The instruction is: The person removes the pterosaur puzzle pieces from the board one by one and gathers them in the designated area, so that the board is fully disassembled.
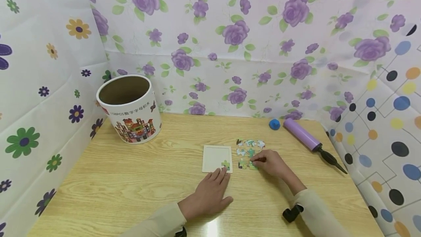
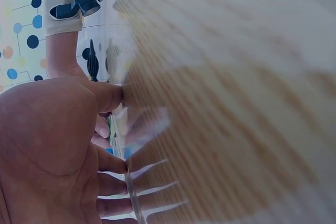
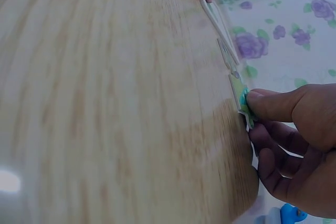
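Observation:
A square, pale puzzle tray (image 1: 213, 156) lies on the table with one green puzzle piece (image 1: 225, 164) in its lower right corner. My left hand (image 1: 212, 193) lies with straight fingers, their tips on the tray's near edge. Right of the tray, several loose jigsaw pieces (image 1: 241, 152) are laid out in rows. My right hand (image 1: 271, 162) is at the right side of these rows. In the right wrist view, its thumb and fingers pinch a green puzzle piece (image 3: 243, 99), whose far part the fingers hide.
A large white printed bucket (image 1: 131, 109) stands at the back left. A purple hand pump (image 1: 304, 134) with a black nozzle lies at the right, and a small blue object (image 1: 274, 124) sits beside it. Patterned cloths hang around the wooden table (image 1: 131, 178).

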The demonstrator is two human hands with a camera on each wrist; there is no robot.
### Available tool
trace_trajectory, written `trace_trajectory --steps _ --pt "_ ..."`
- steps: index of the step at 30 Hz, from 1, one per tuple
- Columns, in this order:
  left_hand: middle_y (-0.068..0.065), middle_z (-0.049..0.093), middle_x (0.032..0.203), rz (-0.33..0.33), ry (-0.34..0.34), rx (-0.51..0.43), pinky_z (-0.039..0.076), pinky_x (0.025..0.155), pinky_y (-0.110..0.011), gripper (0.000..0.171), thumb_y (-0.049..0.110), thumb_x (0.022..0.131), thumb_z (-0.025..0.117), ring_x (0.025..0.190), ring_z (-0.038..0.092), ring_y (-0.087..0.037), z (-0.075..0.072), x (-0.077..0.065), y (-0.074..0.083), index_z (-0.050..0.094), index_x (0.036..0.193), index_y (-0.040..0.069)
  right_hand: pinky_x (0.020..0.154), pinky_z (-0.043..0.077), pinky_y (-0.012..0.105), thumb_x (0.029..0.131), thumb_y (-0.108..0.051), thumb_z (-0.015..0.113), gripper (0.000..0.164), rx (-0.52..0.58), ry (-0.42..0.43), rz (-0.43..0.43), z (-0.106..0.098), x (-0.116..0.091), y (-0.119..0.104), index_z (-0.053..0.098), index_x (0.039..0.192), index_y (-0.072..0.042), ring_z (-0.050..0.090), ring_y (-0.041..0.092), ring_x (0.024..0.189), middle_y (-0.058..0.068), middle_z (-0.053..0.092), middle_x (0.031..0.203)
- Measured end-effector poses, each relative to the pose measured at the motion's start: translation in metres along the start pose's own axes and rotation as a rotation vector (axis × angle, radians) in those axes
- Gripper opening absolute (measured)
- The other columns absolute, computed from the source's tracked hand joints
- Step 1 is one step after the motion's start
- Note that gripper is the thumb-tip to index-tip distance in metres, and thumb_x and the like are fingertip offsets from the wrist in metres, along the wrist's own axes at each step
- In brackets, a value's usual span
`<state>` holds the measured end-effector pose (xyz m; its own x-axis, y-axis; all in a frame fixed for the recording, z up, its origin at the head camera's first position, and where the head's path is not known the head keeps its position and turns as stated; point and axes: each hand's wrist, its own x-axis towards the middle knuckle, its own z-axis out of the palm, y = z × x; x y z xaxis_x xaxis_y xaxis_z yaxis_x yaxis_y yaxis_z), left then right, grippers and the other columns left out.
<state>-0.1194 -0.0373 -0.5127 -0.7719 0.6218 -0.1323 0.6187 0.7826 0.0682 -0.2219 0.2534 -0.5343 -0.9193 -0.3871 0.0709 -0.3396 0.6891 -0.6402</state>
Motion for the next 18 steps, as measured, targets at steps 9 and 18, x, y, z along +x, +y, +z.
trace_trajectory --steps 9,18 --pt "-0.015 0.028 0.167 0.007 0.0 0.027 0.032 0.12 -0.039 0.075 0.057 0.105 0.04 0.153 0.03 -0.029 0.0 0.0 0.001 0.034 0.159 0.005 0.074 0.053 0.029 0.092 -0.013 0.077 0.012 0.001 -0.008 0.04 0.0 0.001 -0.003 0.082 0.1 -0.02 0.063 0.009 0.084 -0.008 0.071 0.092" --pt "-0.015 0.025 0.168 0.005 -0.014 0.006 0.031 0.121 -0.04 0.075 0.056 0.106 0.04 0.154 0.028 -0.029 0.002 0.003 -0.001 0.032 0.16 0.006 0.078 0.057 0.036 0.096 -0.021 0.074 0.014 0.032 -0.007 -0.015 -0.001 0.015 -0.028 0.08 0.107 -0.015 0.067 0.011 0.086 -0.006 0.074 0.096"
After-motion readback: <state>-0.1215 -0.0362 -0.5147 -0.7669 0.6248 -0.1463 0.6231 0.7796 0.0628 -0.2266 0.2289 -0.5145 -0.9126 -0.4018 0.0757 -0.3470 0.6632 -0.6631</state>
